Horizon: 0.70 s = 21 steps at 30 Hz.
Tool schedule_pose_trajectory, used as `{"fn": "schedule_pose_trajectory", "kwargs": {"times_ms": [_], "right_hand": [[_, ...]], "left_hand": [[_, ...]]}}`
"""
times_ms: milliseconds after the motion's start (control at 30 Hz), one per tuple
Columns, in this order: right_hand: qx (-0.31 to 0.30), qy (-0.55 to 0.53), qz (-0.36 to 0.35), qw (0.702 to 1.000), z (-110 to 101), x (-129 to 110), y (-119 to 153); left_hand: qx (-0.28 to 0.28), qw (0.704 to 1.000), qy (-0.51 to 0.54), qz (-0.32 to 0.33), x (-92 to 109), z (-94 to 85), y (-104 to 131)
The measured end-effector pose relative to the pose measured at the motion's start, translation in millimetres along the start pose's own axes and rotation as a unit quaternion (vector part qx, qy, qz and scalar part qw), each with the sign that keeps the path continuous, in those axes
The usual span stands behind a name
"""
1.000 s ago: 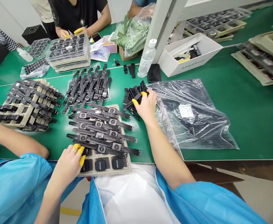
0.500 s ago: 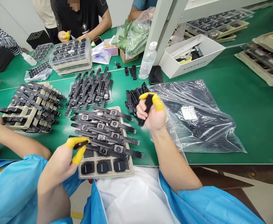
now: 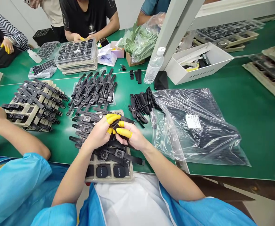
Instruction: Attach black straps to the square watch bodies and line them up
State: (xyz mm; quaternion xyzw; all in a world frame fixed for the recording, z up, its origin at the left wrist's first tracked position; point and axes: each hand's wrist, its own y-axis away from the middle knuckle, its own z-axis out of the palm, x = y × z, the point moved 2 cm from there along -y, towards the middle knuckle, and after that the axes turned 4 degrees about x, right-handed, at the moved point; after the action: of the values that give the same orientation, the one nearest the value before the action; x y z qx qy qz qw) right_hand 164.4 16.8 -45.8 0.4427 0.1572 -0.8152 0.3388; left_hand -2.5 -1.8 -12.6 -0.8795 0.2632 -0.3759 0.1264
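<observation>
My left hand (image 3: 100,133) and my right hand (image 3: 135,135) meet above a beige tray (image 3: 112,180), yellow covers on their fingertips. Pinched in my left is a small black watch body, mostly hidden by the fingers. A black watch strap (image 3: 116,126) is gripped by my right against it; whether the two are joined I cannot tell. Watches with straps (image 3: 119,153) lie crosswise over the tray, backs up. Square black watch bodies (image 3: 102,171) sit in its front compartments. Loose straps (image 3: 142,102) are heaped just beyond my right hand.
A clear bag of straps (image 3: 212,135) lies to the right. Behind stand a water bottle (image 3: 154,66), a phone (image 3: 161,80) and a white box (image 3: 198,67). Stacked trays with watches (image 3: 37,103) are on the left, beside a co-worker's arm (image 3: 19,135). Other people sit across the table.
My right hand has come left and down from beside the strap heap, bringing a strap. My left hand has moved right and up with the watch body, and both now meet over the tray.
</observation>
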Motion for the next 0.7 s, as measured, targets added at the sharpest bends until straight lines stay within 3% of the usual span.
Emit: {"fn": "schedule_pose_trajectory", "kwargs": {"times_ms": [367,533,700], "right_hand": [[0.046,-0.057,0.017,0.997,1,0,-3],[0.059,-0.118,0.042,0.990,1,-2,-3],[0.067,-0.112,0.053,0.990,-1,-2,-3]], "left_hand": [[0.047,0.999,-0.017,-0.018,-3,9.6,7],[0.025,1.000,-0.014,-0.011,0,6.7,7],[0.001,1.000,0.005,-0.006,4,0.4,7]]}}
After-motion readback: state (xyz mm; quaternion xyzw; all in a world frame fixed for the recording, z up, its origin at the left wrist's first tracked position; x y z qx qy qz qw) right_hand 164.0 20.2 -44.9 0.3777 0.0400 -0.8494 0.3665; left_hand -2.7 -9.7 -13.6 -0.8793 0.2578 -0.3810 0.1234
